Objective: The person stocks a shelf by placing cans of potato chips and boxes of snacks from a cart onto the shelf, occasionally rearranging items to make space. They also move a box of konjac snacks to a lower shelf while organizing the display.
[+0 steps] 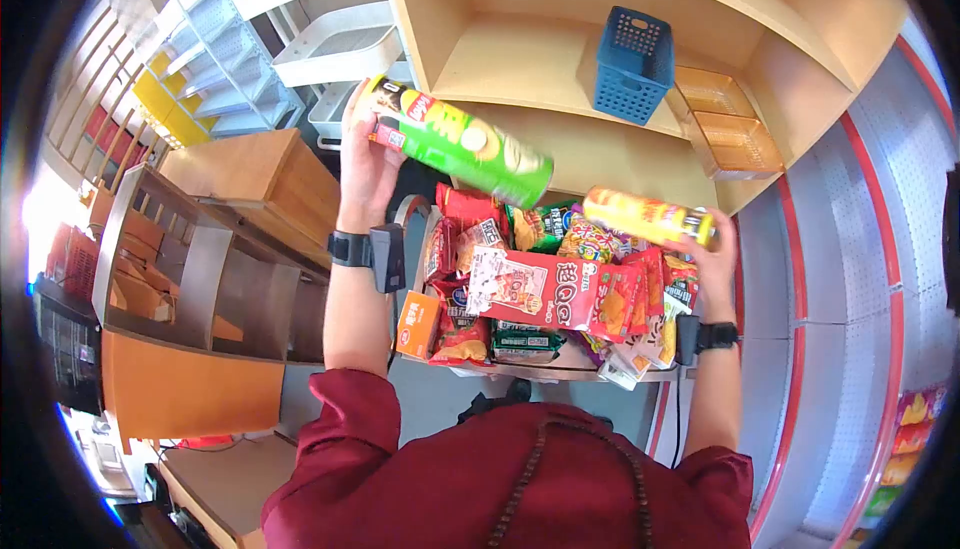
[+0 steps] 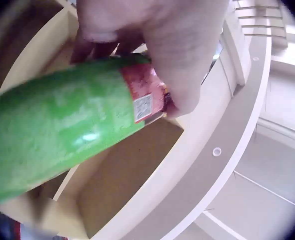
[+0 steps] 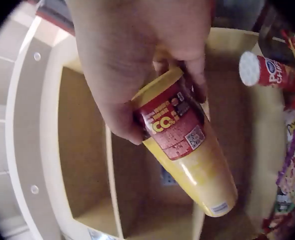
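My left hand (image 1: 367,164) grips a green canister of Lay's chips (image 1: 470,147) by its dark-topped end, and the can slants down to the right. In the left wrist view the thumb and fingers wrap the red label end of that can. On the other side, my right hand (image 1: 714,254) holds a yellow chip canister (image 1: 635,214) near one end. Its fingers curl around the yellow rim in the right wrist view. Both cans are held up over a cart of snacks, where a red-and-white snack box (image 1: 530,289) lies on top of several bags.
Ahead stands a wooden shelf (image 1: 500,54) with a blue basket (image 1: 634,74) and orange trays (image 1: 735,129). An orange box (image 1: 417,324) sits at the cart's left. A red chip canister (image 3: 272,72) shows in the right wrist view. White pegboard shelving (image 1: 820,249) runs along the right.
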Demonstrator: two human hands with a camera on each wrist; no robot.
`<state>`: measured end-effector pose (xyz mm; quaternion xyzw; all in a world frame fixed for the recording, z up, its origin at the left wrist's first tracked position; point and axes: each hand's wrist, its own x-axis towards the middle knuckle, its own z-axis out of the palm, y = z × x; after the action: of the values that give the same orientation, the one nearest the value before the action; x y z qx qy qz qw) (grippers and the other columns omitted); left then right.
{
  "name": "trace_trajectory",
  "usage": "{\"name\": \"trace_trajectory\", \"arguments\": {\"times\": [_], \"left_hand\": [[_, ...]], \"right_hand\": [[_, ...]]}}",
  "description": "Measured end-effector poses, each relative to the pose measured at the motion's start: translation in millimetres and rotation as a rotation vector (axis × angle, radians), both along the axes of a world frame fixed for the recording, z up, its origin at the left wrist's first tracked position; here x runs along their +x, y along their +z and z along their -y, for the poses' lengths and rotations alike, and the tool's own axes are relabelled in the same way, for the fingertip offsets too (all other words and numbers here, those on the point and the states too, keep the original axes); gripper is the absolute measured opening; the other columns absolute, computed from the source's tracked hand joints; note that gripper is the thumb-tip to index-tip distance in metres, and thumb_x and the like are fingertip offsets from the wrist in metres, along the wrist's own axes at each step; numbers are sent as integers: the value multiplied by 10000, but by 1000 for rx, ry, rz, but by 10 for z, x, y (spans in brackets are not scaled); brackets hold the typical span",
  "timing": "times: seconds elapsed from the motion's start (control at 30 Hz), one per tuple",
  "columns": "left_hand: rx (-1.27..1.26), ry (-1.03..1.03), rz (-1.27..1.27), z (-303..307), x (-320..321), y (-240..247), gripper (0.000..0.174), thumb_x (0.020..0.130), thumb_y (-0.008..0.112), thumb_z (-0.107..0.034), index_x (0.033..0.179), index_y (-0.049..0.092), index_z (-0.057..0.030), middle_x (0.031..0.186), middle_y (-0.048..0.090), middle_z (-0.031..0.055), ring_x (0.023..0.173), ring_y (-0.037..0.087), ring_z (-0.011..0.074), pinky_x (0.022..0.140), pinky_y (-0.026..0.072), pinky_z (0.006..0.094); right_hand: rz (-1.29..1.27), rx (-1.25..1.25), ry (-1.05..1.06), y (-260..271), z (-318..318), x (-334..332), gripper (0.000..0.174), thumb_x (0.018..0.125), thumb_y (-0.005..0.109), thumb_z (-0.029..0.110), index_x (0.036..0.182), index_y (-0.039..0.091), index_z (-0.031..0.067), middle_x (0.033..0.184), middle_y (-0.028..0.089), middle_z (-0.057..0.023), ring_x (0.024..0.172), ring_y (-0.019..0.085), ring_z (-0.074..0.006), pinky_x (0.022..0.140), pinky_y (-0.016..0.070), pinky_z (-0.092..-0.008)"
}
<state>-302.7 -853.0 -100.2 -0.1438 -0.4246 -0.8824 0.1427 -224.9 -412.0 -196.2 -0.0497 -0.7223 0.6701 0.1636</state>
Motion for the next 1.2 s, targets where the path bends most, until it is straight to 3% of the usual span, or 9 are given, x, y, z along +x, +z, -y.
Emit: {"name": "trace_trajectory", "arguments": {"times": [0.17, 0.23, 0.37, 0.43, 0.57, 0.63, 1.0, 1.13, 1.2], "left_hand": [[196, -275, 63, -719, 52, -22, 518, 882, 454, -356, 1280, 345, -43, 1076, 554, 166, 910, 589, 279, 814, 491, 388], [150, -336, 72, -1040, 104, 31, 539, 876, 391, -448, 1212, 430, -29, 1033, 585, 197, 894, 593, 289, 784, 496, 385], [94, -543, 131, -1822, 214, 49, 597, 858, 326, -498, 1173, 477, -14, 1045, 592, 150, 920, 590, 290, 784, 497, 405], [58, -716, 123, -2170, 208, -73, 606, 851, 332, -507, 1166, 482, -12, 1038, 595, 149, 907, 592, 287, 764, 502, 407], [-92, -682, -9, -3085, 559, -61, 743, 827, 422, -559, 1375, 258, -85, 1102, 552, 112, 923, 585, 259, 762, 506, 370], [-91, -767, 12, -3509, 858, -63, 776, 812, 437, -578, 1375, 256, -76, 1095, 551, 108, 926, 582, 259, 771, 502, 363], [-48, -1075, -91, -5362, 1865, -113, 860, 759, 522, -580, 1379, 235, -58, 1084, 539, 108, 887, 579, 226, 724, 516, 351], [-10, -1181, -99, -5946, 2153, -136, 868, 743, 558, -560, 1374, 234, -60, 1071, 546, 114, 862, 589, 219, 717, 523, 342], [12, -1232, -101, -6163, 2320, -107, 866, 740, 568, -553, 1372, 237, -62, 1069, 548, 113, 856, 593, 218, 716, 525, 343]], "right_hand": [[-351, -264, -201, 649, -483, 615, 569, 814, 548, 6, 1330, 322, 87, 1243, 448, -94, 1139, 451, -202, 957, 389, -369], [-423, -135, -369, 759, -702, 824, 547, 848, 537, 104, 1344, 306, 91, 1246, 454, -97, 1122, 475, -213, 962, 384, -375], [-534, -312, -435, 939, -1219, 1271, 496, 892, 483, 273, 1313, 340, 52, 1197, 508, -118, 1065, 529, -219, 924, 422, -377], [-487, -572, -236, 946, -1546, 1551, 478, 884, 492, 347, 1228, 424, 22, 1092, 577, -123, 961, 588, -226, 851, 477, -370], [-477, -718, -279, 1077, -1936, 2033, 556, 849, 488, 484, 1138, 474, 9, 992, 613, -145, 855, 628, -240, 770, 522, -369], [-508, -800, -273, 1124, -2125, 2350, 462, 898, 461, 337, 1277, 392, 82, 1084, 567, -155, 908, 607, -241, 775, 516, -377], [-645, -134, -461, 1514, -2827, 3650, 688, 774, 604, 331, 1332, 294, 74, 1177, 509, -175, 1007, 567, -237, 843, 490, -338], [-741, -104, -516, 1675, -2953, 4219, 495, 752, 621, 168, 1187, 411, 61, 1085, 549, -96, 945, 576, -186, 836, 479, -303], [-750, -26, -566, 1788, -3027, 4561, 525, 727, 705, 215, 1141, 413, 74, 1078, 552, -89, 972, 574, -197, 833, 484, -313]]}}
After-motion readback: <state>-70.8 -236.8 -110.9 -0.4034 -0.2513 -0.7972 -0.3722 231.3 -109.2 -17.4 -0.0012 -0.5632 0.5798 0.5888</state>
